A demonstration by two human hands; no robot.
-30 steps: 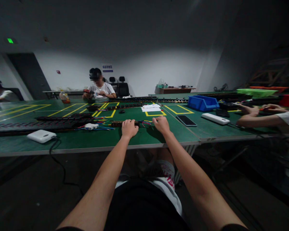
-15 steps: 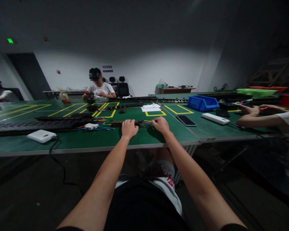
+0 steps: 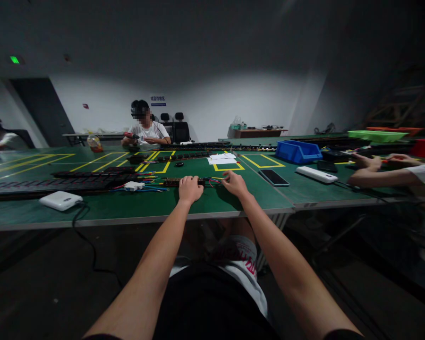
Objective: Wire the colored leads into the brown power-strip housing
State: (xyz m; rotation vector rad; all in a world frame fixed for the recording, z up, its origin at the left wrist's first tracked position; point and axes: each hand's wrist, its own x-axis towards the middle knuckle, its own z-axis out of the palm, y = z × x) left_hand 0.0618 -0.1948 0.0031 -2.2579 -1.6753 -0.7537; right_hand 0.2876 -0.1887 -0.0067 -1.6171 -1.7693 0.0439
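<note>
My left hand (image 3: 190, 188) rests on the green table (image 3: 134, 210), its fingers curled over a long dark strip (image 3: 172, 181) with brass-coloured parts. Coloured wires (image 3: 214, 180) leave the strip's right end. My right hand (image 3: 234, 183) sits just right of them, fingers pinched at the wire ends. A small white connector (image 3: 133, 186) with blue and red leads lies left of the strip.
A white power bank (image 3: 60, 200) with a black cable lies at the left. A phone (image 3: 274, 177), a second white power bank (image 3: 317, 174) and a blue bin (image 3: 298, 151) sit to the right. A co-worker's arms (image 3: 375, 177) work at far right; another person (image 3: 147, 128) sits opposite.
My right hand has slid a little left toward the wire ends and its fingers have closed into a pinch. My left hand has stayed put on the strip.
</note>
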